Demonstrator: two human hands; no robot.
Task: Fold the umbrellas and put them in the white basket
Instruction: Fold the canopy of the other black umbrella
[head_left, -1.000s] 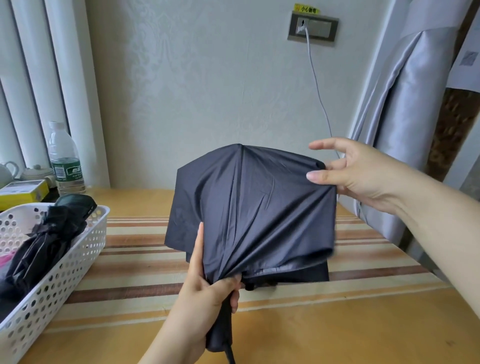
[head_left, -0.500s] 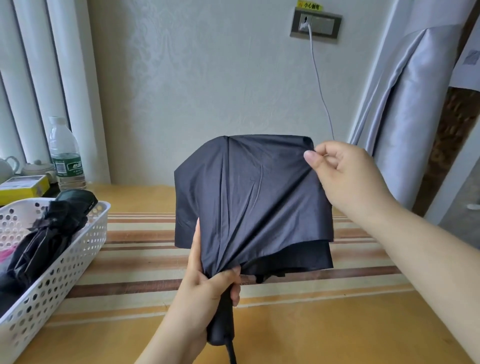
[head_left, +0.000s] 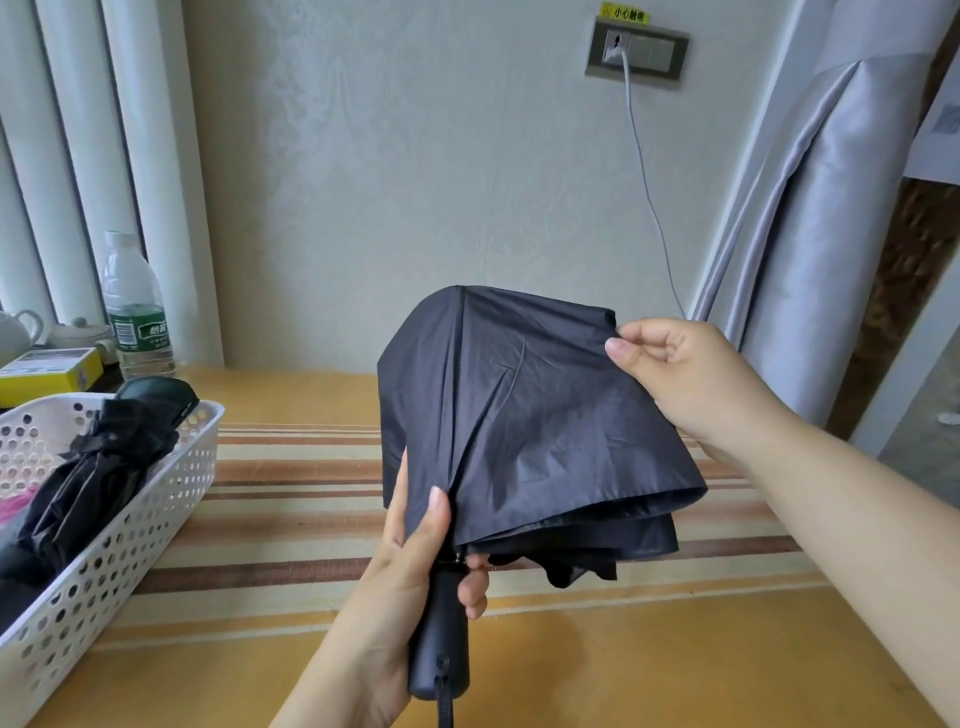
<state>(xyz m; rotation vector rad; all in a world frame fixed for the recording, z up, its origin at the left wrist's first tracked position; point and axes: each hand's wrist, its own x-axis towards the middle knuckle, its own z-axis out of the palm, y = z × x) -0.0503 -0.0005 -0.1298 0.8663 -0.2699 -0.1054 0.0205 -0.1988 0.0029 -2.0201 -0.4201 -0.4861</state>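
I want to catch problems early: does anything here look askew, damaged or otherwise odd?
Nothing looks damaged or spilled. The dark umbrella is just half-folded, canopy loose, handle gripped by the left hand and an edge pinched by the right hand. A black umbrella pokes over the white basket rim.

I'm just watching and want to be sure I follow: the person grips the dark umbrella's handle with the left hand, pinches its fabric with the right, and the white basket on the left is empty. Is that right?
Not quite. In the head view the white basket is not empty: a folded black umbrella already lies in it. The rest holds: the left hand grips the dark umbrella by its handle, and the right hand pinches its fabric.
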